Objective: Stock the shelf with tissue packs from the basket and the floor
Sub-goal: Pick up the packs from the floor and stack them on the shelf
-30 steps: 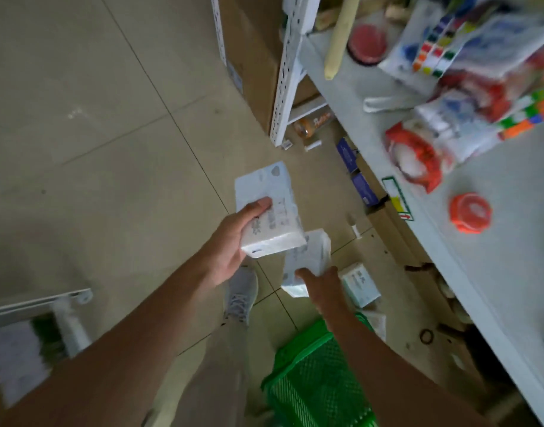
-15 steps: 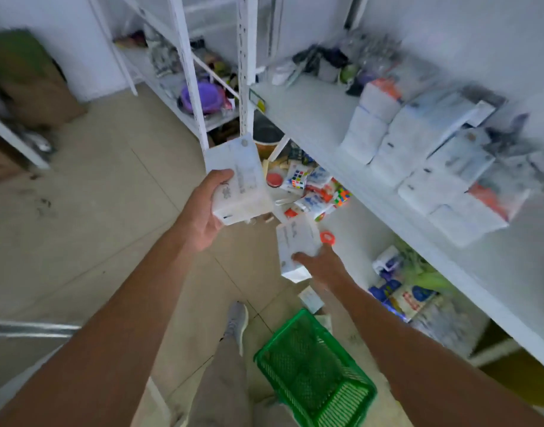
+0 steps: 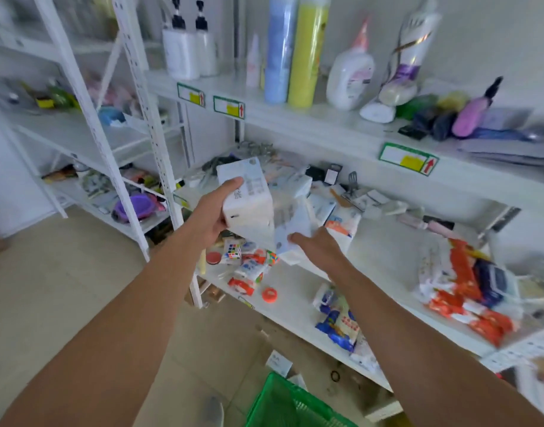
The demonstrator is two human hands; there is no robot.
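White tissue pack (image 3: 247,195) gripped in my left hand (image 3: 209,214), held up at the middle shelf (image 3: 388,241). Right hand (image 3: 318,249) grips a second pack (image 3: 290,232) just below it. Green basket (image 3: 283,405) on the floor, one more pack (image 3: 278,366) beside it.

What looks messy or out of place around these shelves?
A tissue pack lies on the floor beside the green basket. On the low shelf, snack packets and a puzzle cube are strewn loosely, not lined up. Each hand holds a pack.
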